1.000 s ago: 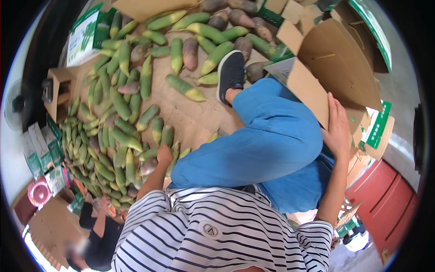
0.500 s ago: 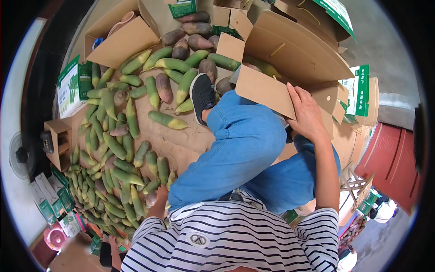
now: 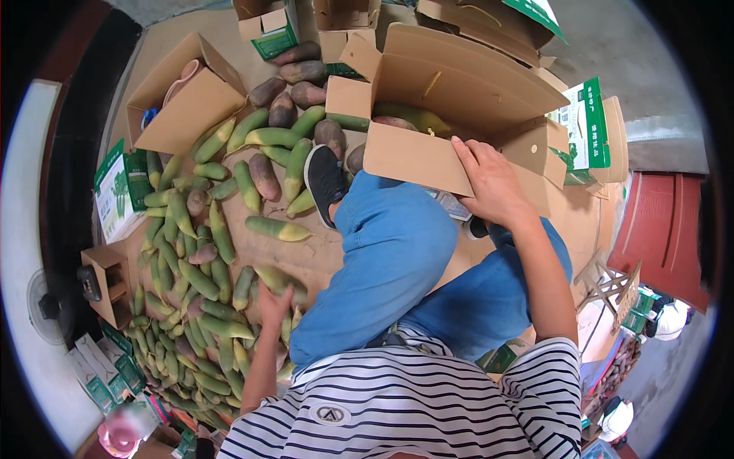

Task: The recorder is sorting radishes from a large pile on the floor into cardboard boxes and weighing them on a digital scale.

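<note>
My left hand (image 3: 274,307) is at the upper edge of a large pile of green radishes (image 3: 200,281). Its fingers are closed round one green radish (image 3: 281,281), slightly blurred, lying across the top of the hand. My right hand (image 3: 492,186) grips the near flap of an open cardboard box (image 3: 474,76), with fingers over the flap's upper edge. Inside that box a green radish (image 3: 420,117) and a reddish one (image 3: 395,122) are visible; the flap hides the rest.
Purple-brown radishes (image 3: 302,71) lie beyond my shoe (image 3: 326,183). An open carton (image 3: 177,103) stands far left, and a white-and-green box (image 3: 121,191) is below it. Another printed box (image 3: 585,130) stands right. A fan (image 3: 47,306) is at the left wall.
My left hand has come up out of the pile with a green radish in it. My right hand stays on the box flap. The whole view has shifted slightly.
</note>
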`<state>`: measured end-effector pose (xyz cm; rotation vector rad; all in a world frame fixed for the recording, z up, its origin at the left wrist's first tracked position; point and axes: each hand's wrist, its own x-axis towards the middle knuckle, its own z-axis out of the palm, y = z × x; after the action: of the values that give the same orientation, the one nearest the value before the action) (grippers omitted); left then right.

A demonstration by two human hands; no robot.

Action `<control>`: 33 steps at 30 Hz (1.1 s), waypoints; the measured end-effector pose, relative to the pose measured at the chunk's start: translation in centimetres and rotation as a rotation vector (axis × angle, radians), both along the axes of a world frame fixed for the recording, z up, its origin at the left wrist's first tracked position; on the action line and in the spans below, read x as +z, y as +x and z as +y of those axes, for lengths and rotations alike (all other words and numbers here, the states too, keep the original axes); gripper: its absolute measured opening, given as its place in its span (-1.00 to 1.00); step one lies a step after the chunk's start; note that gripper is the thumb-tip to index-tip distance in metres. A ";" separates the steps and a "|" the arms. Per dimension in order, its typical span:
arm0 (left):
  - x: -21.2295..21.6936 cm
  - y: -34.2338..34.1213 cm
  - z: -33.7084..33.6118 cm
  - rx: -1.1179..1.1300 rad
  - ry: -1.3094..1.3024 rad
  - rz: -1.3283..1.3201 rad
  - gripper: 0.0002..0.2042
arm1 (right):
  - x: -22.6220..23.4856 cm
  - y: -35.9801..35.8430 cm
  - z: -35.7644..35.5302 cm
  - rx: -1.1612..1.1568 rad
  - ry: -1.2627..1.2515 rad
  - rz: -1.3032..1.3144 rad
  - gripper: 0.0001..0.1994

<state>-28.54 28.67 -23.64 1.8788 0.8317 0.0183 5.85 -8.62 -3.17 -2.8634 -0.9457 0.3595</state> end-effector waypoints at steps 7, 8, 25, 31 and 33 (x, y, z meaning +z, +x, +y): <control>20.5 22.4 -6.1 -0.036 -0.141 -0.732 -0.60 | -0.2 -0.1 0.2 0.025 0.011 -0.031 -0.12; 21.9 24.6 -7.7 -0.088 -0.236 -0.767 -0.59 | 0.0 -0.1 0.3 0.021 0.018 -0.019 -0.11; -4.6 2.7 3.5 -0.204 0.125 0.248 -0.64 | 0.0 0.5 0.2 0.050 0.014 -0.045 -0.08; -7.3 -9.4 6.4 -0.149 0.260 0.635 -0.55 | 0.0 0.3 0.6 0.030 -0.045 -0.063 -0.13; -7.6 -11.2 6.2 -0.107 0.280 0.742 -0.55 | 0.0 0.2 1.1 0.035 -0.056 -0.034 -0.13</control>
<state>-39.79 34.86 -31.27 2.2170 1.2667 -0.6977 6.03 -7.56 -3.18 -2.9148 -1.0088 0.3471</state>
